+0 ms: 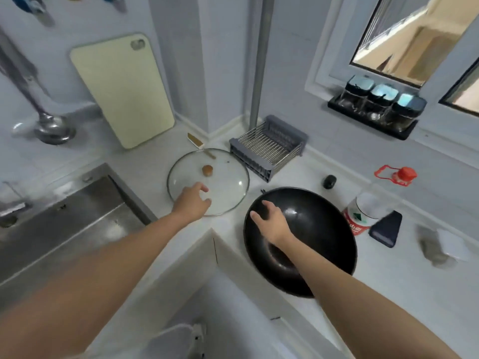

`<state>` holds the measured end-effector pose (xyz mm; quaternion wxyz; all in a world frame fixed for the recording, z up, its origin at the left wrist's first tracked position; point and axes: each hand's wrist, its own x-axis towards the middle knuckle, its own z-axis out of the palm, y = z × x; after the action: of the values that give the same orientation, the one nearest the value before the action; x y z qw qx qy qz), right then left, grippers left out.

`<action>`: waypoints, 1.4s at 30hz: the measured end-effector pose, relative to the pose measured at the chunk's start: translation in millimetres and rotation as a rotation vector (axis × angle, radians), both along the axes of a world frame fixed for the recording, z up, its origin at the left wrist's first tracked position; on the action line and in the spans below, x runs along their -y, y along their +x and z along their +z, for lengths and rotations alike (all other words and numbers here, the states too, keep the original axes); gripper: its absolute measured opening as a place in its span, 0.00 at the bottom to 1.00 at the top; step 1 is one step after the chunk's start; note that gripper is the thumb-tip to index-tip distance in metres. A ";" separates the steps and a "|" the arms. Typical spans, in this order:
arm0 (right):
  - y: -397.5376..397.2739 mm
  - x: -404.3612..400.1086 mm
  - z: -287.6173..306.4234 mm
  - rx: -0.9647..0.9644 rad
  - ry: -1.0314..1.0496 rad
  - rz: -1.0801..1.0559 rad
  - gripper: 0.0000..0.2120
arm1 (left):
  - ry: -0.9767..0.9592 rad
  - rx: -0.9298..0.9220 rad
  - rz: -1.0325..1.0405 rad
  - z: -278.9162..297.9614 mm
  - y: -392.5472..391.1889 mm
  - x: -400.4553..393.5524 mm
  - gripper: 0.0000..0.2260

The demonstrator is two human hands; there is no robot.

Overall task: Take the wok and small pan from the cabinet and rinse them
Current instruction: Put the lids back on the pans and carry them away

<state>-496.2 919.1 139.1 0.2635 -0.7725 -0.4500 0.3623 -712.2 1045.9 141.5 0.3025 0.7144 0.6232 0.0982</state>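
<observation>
The black wok (311, 229), round, deep and glossy, is set on the white countertop (388, 294), overhanging its front edge near the inner corner. The right hand (272, 224) is held over its rim, fingers spread, nothing grasped. The left hand (193, 203), also loose and empty, is over the domed glass lid (223, 182) with its wooden knob, lying toward the back corner. The wok could be tipped off the edge if knocked. The small pan is not seen.
</observation>
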 end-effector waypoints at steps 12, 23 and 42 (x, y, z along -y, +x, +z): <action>-14.6 -68.3 -29.8 0.126 -0.135 -0.086 0.29 | 0.107 -0.360 -0.388 -54.0 23.9 -161.2 0.23; -9.8 -68.2 -25.7 0.040 -0.160 -0.146 0.30 | 0.173 -0.624 -0.571 -63.4 44.4 -186.9 0.15; 33.6 93.5 18.3 0.061 -0.003 -0.262 0.26 | 0.444 -0.506 -0.493 85.4 50.2 -24.5 0.16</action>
<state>-462.5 825.6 157.4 0.2937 -0.8359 -0.3524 0.3015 -661.9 1070.4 226.9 -0.0071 0.8918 0.4517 -0.0239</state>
